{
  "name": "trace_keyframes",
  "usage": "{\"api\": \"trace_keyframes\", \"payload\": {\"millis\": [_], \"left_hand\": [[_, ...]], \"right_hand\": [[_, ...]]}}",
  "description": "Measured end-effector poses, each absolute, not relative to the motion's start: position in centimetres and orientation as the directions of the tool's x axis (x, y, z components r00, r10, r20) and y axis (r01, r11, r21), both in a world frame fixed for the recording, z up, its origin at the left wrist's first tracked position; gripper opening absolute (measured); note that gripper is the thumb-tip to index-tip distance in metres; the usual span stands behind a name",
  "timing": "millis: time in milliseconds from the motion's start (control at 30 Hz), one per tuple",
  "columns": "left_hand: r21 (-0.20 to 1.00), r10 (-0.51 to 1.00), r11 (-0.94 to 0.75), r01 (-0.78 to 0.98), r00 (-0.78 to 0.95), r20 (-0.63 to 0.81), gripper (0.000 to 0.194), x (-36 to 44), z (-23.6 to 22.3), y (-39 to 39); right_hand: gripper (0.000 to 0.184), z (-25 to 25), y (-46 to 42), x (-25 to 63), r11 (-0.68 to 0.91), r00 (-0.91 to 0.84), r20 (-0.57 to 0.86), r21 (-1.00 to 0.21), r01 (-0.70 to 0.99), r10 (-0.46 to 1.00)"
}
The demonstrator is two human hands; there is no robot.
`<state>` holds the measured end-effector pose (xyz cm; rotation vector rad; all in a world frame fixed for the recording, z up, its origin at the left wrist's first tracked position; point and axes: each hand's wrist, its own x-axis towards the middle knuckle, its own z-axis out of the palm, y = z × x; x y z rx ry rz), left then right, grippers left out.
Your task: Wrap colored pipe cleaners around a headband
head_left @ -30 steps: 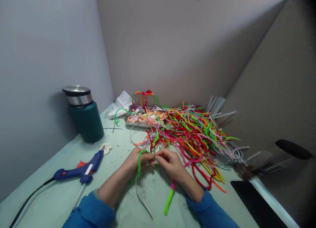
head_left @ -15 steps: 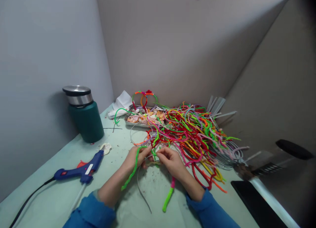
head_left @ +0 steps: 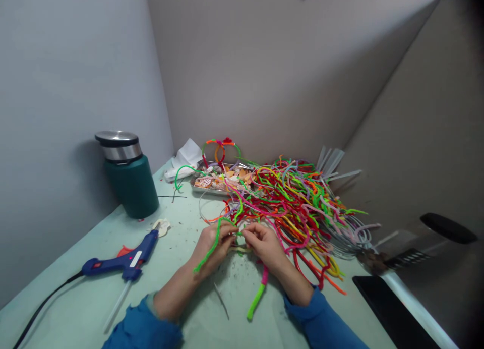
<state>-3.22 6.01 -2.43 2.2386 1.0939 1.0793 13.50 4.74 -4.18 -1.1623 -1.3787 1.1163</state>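
Working at six o'clock in the view, pinching a green fuzzy stem (head_left: 215, 245) between the fingers of left hand (head_left: 207, 239) and right hand (head_left: 266, 247), trailing its loose end toward eight o'clock. Apparently twisting or bending at the fingertips, probably needing to keep the left pinch firm while turning with the right. Spotting a white label (head_left: 136, 258) on the blue glue gun (head_left: 113, 264) near nine o'clock, but reading no words or brand.

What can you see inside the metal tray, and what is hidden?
Inside the metal tray are small orange and pale pieces. Colourful fuzzy stems overlap its right side, so whatever lies beneath them cannot be seen.
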Motion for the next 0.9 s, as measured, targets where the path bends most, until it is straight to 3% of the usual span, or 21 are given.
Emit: {"api": "trace_keyframes", "payload": {"millis": [367, 533, 733, 900], "left_hand": [[0.600, 0.787, -0.617, 0.509, 0.415, 0.458, 0.024, -3.2, -2.1, 5.6], [0.640, 0.844, -0.534, 0.553, 0.396, 0.362, 0.021, -3.2, -2.1, 5.5], [0.860, 0.919, -0.294, 0.417, 0.369, 0.135, 0.026, -3.1, -1.4, 5.8], [0.974, 0.867, 0.092, 0.206, 0.464, -0.180, 0.031, -3.0, -1.6, 6.2]], "right_hand": [[0.021, -3.6, 4.5, 13.3, 0.150, -0.065, 0.146, -0.987, 0.064, 0.987], [0.021, -3.4, 4.3, 13.3, 0.149, -0.073, 0.145, -0.988, 0.043, 0.987], [0.019, -3.9, 4.4, 13.4, 0.189, -0.088, 0.184, -0.981, 0.050, 0.979], [0.017, -4.0, 4.4, 13.5, 0.215, -0.107, 0.206, -0.973, 0.080, 0.973]]}}
